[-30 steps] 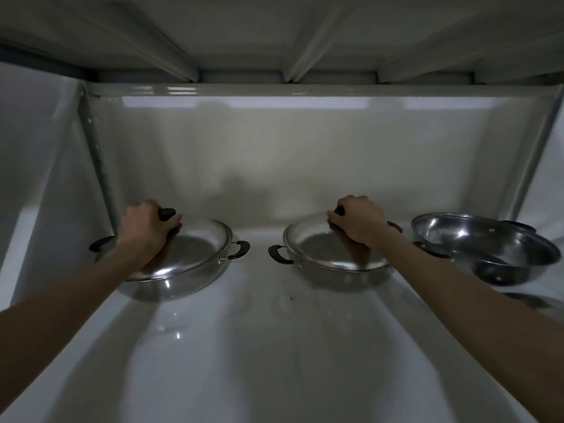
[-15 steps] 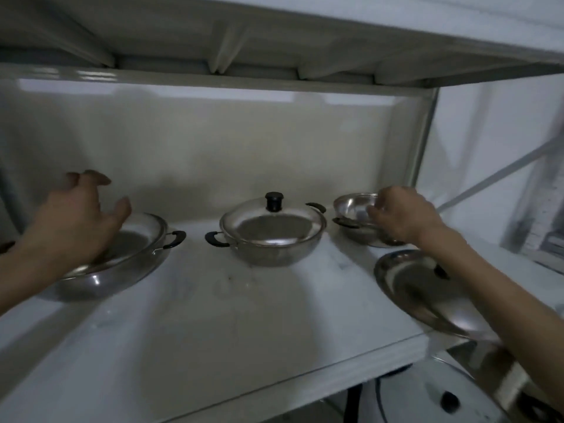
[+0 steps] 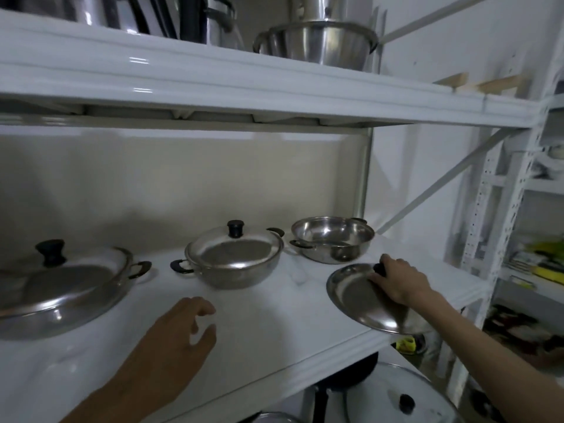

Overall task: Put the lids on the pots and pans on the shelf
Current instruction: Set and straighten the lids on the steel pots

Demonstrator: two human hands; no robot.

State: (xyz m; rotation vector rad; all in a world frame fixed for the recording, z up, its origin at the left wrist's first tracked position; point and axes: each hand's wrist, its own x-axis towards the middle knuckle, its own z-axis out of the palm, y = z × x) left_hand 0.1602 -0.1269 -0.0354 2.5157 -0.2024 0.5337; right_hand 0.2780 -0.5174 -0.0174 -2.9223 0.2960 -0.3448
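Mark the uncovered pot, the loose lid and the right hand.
uncovered pot (image 3: 332,239): head view, inner wall.
loose lid (image 3: 360,303): head view, domed top.
right hand (image 3: 399,279): head view, back of hand, gripping the lid's knob.

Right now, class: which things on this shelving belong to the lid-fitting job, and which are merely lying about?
Belonging to the job:
- left lidded pan
- middle lidded pot
- open pot, still lidless
- loose lid, gripped by the right hand
- left hand, empty

Lying about:
- steel bowl on the upper shelf
- lid on the shelf below
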